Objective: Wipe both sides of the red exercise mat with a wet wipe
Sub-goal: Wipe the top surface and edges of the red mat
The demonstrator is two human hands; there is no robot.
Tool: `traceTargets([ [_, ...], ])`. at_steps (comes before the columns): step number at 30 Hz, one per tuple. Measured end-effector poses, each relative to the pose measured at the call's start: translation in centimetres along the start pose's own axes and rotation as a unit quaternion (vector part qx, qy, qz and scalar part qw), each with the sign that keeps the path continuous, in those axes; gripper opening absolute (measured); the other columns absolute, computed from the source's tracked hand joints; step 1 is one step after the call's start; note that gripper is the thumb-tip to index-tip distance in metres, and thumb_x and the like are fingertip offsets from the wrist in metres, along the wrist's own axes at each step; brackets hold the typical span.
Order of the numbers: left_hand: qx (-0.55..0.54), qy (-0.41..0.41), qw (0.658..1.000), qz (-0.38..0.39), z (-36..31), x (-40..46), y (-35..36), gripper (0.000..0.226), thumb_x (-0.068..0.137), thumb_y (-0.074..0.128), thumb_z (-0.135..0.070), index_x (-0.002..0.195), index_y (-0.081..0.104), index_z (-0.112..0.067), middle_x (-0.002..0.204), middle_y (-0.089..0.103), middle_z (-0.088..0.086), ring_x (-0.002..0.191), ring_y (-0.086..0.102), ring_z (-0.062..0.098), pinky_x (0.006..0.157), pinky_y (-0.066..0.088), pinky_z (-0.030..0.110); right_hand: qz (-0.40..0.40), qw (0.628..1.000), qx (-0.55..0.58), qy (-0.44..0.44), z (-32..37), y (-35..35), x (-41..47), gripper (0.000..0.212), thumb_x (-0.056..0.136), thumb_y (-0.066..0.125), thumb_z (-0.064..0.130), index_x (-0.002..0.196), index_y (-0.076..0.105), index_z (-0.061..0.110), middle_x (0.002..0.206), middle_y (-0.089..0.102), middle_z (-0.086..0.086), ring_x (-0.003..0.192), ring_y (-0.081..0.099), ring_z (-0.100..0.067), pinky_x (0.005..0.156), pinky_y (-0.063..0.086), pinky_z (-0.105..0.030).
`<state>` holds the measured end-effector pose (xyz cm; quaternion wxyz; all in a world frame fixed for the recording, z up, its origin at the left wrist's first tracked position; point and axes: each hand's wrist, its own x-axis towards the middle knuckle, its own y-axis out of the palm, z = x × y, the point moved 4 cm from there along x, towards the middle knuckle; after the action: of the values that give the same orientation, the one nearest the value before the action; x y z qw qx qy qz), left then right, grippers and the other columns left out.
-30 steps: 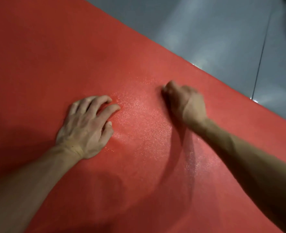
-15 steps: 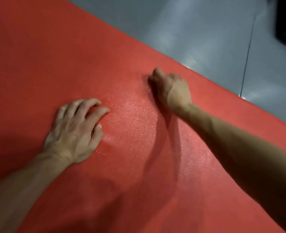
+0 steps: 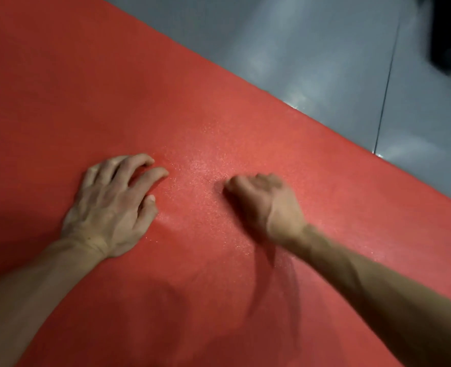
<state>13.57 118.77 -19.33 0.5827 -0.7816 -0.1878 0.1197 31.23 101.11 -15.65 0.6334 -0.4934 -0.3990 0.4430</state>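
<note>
Bare mat [image 3: 219, 102] beyond both hands

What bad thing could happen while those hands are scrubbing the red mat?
The mat glistens wet between the hands, so the left hand propped on it might slip. The right hand is curled and blurred with motion, and no wipe shows in it; if the wipe is bunched small, it may miss patches. The mat lies on smooth grey floor, so hard rubbing could make it slide.

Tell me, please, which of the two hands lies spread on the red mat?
The left hand: its fingers fan out on the red mat, whereas the right hand is bunched into a fist.
</note>
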Motion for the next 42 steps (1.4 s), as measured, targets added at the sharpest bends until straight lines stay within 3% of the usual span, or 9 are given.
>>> traceTargets([
  [4,-0.005,0.003,1.000,-0.004,-0.1,0.0,0.0,0.048,0.086,0.048,-0.033,0.132,0.060,-0.025,0.139,0.050,0.001,0.123,0.047,0.033,0.101,0.036,0.054,0.066,0.989,0.021,-0.134,3.6,1.1,-3.1,0.011,0.104,0.055,0.032,0.110,0.059,0.023,0.081,0.061,0.002,0.075,0.054,-0.022,0.069,0.044,-0.037],
  [8,-0.005,0.005,1.000,-0.006,-0.3,0.0,0.1,0.048,0.086,0.049,-0.033,0.132,0.061,-0.024,0.138,0.050,0.002,0.123,0.046,0.032,0.102,0.035,0.054,-0.041,0.993,-0.101,0.050,-7.6,-1.9,2.1,0.016,0.100,0.052,0.036,0.096,0.054,0.021,0.072,0.063,-0.009,0.068,0.061,-0.036,0.059,0.041,-0.034],
  [12,-0.003,0.006,1.000,-0.012,-0.1,-0.1,0.0,0.048,0.086,0.047,-0.033,0.132,0.061,-0.024,0.138,0.050,0.002,0.123,0.046,0.032,0.101,0.034,0.054,-0.028,0.962,-0.118,0.246,-14.6,-3.7,2.1,0.024,0.102,0.049,0.037,0.100,0.050,0.014,0.078,0.065,-0.023,0.071,0.062,-0.046,0.057,0.046,-0.047],
  [20,-0.007,0.009,1.000,-0.020,0.1,0.0,0.2,0.048,0.086,0.049,-0.033,0.132,0.061,-0.025,0.138,0.050,0.001,0.123,0.046,0.031,0.102,0.034,0.052,0.059,0.998,-0.015,-0.030,-0.4,0.1,-3.9,0.018,0.104,0.051,0.033,0.098,0.061,0.019,0.074,0.060,0.003,0.065,0.052,-0.021,0.064,0.040,-0.036],
  [26,0.004,0.005,1.000,-0.006,-0.1,-0.1,0.2,0.048,0.088,0.049,-0.034,0.135,0.056,-0.027,0.141,0.048,0.002,0.126,0.045,0.032,0.105,0.033,0.052,-0.040,0.977,-0.110,0.177,-8.6,-2.7,0.7,0.024,0.102,0.049,0.031,0.100,0.059,0.010,0.067,0.060,-0.020,0.063,0.059,-0.042,0.062,0.042,-0.045],
  [30,0.012,0.006,1.000,-0.006,0.1,-0.2,0.1,0.047,0.089,0.051,-0.033,0.135,0.055,-0.029,0.141,0.048,0.001,0.127,0.044,0.030,0.105,0.032,0.049,0.036,0.998,0.038,-0.034,4.2,1.0,-3.1,0.009,0.102,0.057,0.024,0.097,0.060,0.017,0.066,0.051,0.001,0.059,0.049,-0.025,0.060,0.044,-0.040],
  [33,0.014,0.012,1.000,-0.009,0.1,-0.2,0.2,0.046,0.089,0.051,-0.033,0.136,0.054,-0.029,0.141,0.048,0.000,0.127,0.044,0.029,0.106,0.033,0.048,0.066,0.983,0.037,-0.167,8.8,2.2,-5.2,0.006,0.103,0.058,0.026,0.106,0.057,0.020,0.072,0.055,0.003,0.067,0.050,-0.021,0.069,0.044,-0.039],
  [38,0.014,0.015,1.000,-0.012,0.0,-0.3,0.1,0.044,0.092,0.049,-0.034,0.136,0.053,-0.030,0.140,0.048,0.000,0.126,0.043,0.028,0.105,0.034,0.047,-0.024,0.997,-0.032,0.059,-0.5,0.1,0.5,0.022,0.103,0.047,0.029,0.099,0.056,0.010,0.060,0.055,-0.002,0.053,0.052,-0.028,0.063,0.035,-0.035],
  [42,0.016,0.014,1.000,-0.013,0.0,-0.5,0.0,0.043,0.093,0.046,-0.034,0.135,0.052,-0.029,0.141,0.047,0.000,0.127,0.042,0.028,0.106,0.032,0.047,0.005,0.999,0.013,-0.037,6.5,1.4,-3.1,0.005,0.101,0.057,0.020,0.098,0.056,0.016,0.064,0.048,0.002,0.057,0.051,-0.028,0.062,0.036,-0.037],
])
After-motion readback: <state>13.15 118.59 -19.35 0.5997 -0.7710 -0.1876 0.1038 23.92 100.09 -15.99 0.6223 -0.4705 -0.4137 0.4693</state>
